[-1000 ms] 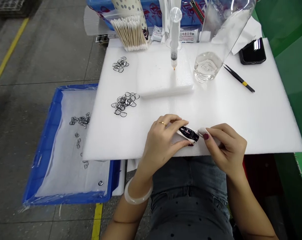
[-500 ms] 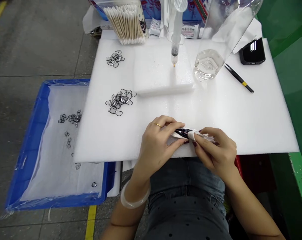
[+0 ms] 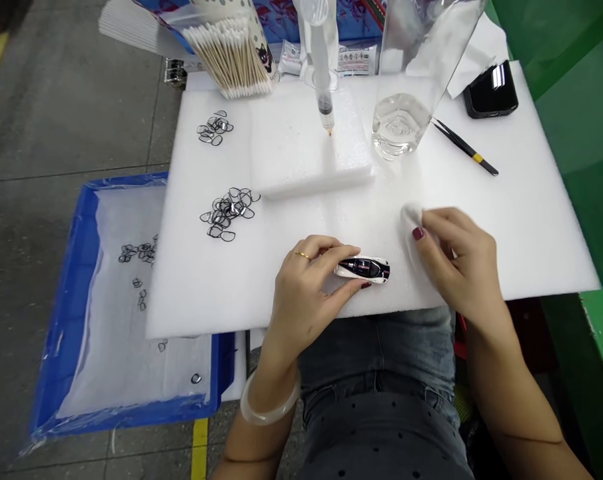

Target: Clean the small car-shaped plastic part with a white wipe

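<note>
A small white and black toy car (image 3: 366, 269) is pinched by its left end between the thumb and fingers of my left hand (image 3: 308, 287), just above the white foam board (image 3: 526, 253) near its front edge. To the right of the car, apart from it, my right hand (image 3: 456, 257) grips a white cloth (image 3: 411, 220), which is blurred by motion. Two piles of thin black rings, an upper pile (image 3: 214, 129) and a lower pile (image 3: 230, 213), lie on the left part of the board.
A syringe (image 3: 325, 100) stands over a raised foam block (image 3: 306, 147). Behind are cotton swabs (image 3: 228, 57) and a clear container with liquid (image 3: 401, 123). Tweezers (image 3: 466, 148) and a black device (image 3: 491, 91) lie at right. A blue tray (image 3: 126, 417) with more rings sits lower left.
My right hand has moved right and away from the car, taking the cloth with it. The car is now uncovered in my left hand. The view has shifted slightly.
</note>
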### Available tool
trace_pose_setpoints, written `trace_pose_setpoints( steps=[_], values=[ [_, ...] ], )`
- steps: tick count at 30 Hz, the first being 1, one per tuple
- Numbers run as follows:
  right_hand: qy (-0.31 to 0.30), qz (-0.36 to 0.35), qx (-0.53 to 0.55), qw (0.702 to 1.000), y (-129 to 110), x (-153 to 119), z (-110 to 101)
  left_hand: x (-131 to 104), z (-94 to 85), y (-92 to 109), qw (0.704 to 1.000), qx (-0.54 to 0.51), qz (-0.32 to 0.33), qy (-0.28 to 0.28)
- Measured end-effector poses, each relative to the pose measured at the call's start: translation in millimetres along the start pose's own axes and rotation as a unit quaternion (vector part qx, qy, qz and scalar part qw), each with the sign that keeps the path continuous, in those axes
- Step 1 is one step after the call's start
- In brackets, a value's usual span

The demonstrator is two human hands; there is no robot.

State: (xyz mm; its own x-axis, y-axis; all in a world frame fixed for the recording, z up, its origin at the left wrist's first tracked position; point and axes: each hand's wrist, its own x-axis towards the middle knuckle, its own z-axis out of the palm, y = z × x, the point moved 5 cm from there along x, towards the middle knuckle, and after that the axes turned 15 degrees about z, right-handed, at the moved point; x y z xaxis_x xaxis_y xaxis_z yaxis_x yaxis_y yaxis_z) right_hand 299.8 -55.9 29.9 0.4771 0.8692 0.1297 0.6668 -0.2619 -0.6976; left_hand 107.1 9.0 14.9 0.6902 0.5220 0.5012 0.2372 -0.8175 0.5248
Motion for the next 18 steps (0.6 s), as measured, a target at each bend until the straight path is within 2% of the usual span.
trace_pose_setpoints(
  steps=[3,5,8,10,13,18],
  values=[
    [0.116,-0.03,-0.113,0.986,-2.0,0.5,-16.2,1.1,-0.4,0.7,1.0,0.001,0.0,-0.001],
    [0.145,-0.064,-0.114,0.981,-8.9,-6.0,-18.3,2.1,-0.5,1.2,1.0,0.001,-0.007,-0.007],
    [0.067,-0.123,-0.046,0.989,-19.1,-17.3,-4.4,3.4,-0.5,1.7,1.0,0.007,-0.023,-0.019],
    [0.016,-0.124,-0.013,0.992,-20.5,-21.2,6.7,3.8,-0.5,1.4,0.999,0.01,-0.036,-0.023],
    [-0.006,-0.11,-0.005,0.994,-18.2,-20.9,15.4,4.2,-0.6,0.5,0.998,0.009,-0.052,-0.026],
    [-0.037,-0.091,0.01,0.995,-16.4,-16.2,15.5,5.5,-0.7,-1.0,0.997,-0.002,-0.072,-0.04]
  ],
)
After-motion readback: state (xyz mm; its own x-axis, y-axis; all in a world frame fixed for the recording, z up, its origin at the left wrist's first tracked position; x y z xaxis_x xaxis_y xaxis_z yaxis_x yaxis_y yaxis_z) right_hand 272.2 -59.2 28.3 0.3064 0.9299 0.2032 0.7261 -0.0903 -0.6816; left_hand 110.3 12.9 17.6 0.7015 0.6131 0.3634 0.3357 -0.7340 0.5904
